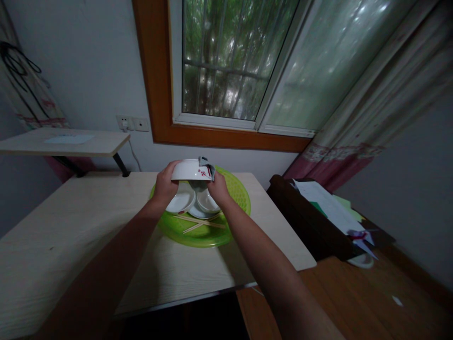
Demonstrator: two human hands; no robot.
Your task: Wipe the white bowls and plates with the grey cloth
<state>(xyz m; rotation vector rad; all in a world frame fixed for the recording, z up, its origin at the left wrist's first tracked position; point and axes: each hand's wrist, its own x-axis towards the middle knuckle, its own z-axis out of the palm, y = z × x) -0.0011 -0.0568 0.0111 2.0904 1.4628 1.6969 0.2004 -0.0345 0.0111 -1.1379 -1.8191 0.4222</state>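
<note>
A white bowl [187,169] with small red flowers is held up above a round green tray [198,238], its rim seemingly tipped downward. My left hand [165,183] grips the bowl's left side. On the other side, my right hand [218,190] presses a dark grey cloth [205,163] over the bowl's edge; part of the cloth hangs below it. Under the raised bowl, the tray carries a white bowl [181,199], a smaller white bowl [207,202] and a white plate [198,212] partly covered by them. Several wooden chopsticks [208,223] lie crossed at the tray's front.
The tray stands on a pale wooden table [116,208]. A raised shelf [88,144] with a paper on it is at the left. Right of the table, a dark brown piece of furniture [300,222] bears papers [322,203]. A window [226,61] lies behind.
</note>
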